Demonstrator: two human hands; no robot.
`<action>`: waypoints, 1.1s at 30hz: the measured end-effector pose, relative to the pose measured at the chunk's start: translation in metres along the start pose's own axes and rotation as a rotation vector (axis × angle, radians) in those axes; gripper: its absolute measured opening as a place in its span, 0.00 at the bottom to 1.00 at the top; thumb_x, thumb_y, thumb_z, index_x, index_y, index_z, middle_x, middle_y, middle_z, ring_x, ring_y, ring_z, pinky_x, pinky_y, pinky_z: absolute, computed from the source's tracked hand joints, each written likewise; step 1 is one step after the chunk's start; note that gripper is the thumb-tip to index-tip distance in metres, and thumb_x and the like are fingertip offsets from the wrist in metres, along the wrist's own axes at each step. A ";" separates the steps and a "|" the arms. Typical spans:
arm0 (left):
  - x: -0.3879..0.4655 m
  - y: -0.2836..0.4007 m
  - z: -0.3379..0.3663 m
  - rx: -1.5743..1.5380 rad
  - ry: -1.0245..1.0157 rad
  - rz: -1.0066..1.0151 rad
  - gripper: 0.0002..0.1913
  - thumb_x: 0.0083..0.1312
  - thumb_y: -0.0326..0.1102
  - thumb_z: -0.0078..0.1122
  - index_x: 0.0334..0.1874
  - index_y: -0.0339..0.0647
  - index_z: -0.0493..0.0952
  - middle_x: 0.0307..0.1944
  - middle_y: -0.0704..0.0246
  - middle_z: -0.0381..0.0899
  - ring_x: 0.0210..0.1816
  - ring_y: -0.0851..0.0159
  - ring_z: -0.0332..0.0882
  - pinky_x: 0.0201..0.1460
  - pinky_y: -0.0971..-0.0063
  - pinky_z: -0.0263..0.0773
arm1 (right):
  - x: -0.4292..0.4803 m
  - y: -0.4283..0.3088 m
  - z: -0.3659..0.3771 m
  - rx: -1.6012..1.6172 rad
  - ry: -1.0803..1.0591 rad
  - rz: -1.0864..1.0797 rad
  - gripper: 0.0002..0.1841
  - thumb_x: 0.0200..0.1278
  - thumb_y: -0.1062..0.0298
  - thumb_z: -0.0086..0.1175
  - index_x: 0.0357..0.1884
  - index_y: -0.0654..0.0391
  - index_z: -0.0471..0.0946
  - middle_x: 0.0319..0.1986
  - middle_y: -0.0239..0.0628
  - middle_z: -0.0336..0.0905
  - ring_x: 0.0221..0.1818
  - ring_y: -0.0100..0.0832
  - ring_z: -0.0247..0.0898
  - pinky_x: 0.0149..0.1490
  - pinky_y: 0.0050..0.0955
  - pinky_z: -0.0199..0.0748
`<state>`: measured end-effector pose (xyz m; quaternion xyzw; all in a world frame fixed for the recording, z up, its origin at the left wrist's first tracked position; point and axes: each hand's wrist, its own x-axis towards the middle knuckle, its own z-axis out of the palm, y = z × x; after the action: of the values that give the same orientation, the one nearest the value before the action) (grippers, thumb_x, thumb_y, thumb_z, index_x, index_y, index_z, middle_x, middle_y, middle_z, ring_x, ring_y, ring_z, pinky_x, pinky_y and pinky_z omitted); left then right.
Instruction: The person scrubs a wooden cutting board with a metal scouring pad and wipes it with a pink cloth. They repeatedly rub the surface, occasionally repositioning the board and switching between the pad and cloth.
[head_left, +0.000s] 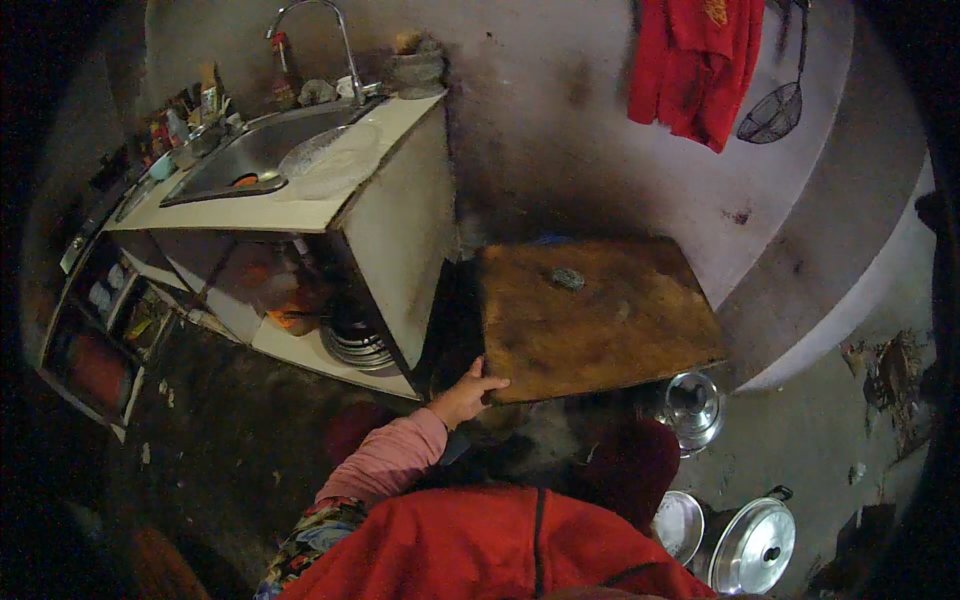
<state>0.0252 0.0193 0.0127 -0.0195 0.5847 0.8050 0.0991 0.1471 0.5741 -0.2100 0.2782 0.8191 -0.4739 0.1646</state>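
My left hand is at the near left corner of a low wooden board or tabletop, its thumb lying on the top and the other fingers at the edge. On the board, towards its far side, lies a grey scouring pad, apart from the hand. My right hand is out of view. To the right of the board's near edge, shiny metal lids or bowls rest on the floor.
Left stands a counter with a steel sink and stacked metal dishes beneath. A lidded metal pot and a metal bowl are at lower right. Red cloth and a wire skimmer hang on the wall.
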 end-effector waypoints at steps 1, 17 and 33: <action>-0.001 0.000 0.000 0.003 0.024 -0.010 0.37 0.59 0.23 0.62 0.68 0.52 0.54 0.57 0.67 0.67 0.58 0.61 0.69 0.56 0.65 0.71 | 0.001 -0.002 0.000 -0.006 -0.001 0.000 0.09 0.59 0.65 0.56 0.41 0.55 0.77 0.33 0.32 0.77 0.30 0.29 0.72 0.33 0.27 0.69; 0.002 0.006 0.006 -0.264 0.113 -0.244 0.45 0.59 0.28 0.64 0.73 0.54 0.45 0.62 0.67 0.64 0.61 0.60 0.66 0.56 0.59 0.67 | 0.003 -0.013 0.000 -0.031 -0.015 -0.002 0.10 0.60 0.65 0.56 0.43 0.55 0.76 0.34 0.33 0.77 0.32 0.29 0.72 0.34 0.27 0.69; 0.013 -0.016 -0.006 -0.271 0.134 -0.259 0.44 0.57 0.27 0.66 0.72 0.57 0.50 0.64 0.68 0.62 0.62 0.60 0.63 0.57 0.56 0.65 | 0.006 -0.020 0.002 -0.043 -0.019 -0.006 0.11 0.60 0.65 0.57 0.44 0.54 0.76 0.35 0.33 0.77 0.33 0.30 0.72 0.35 0.27 0.69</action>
<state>0.0148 0.0201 -0.0064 -0.1611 0.4689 0.8538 0.1590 0.1304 0.5666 -0.2008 0.2678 0.8284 -0.4592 0.1768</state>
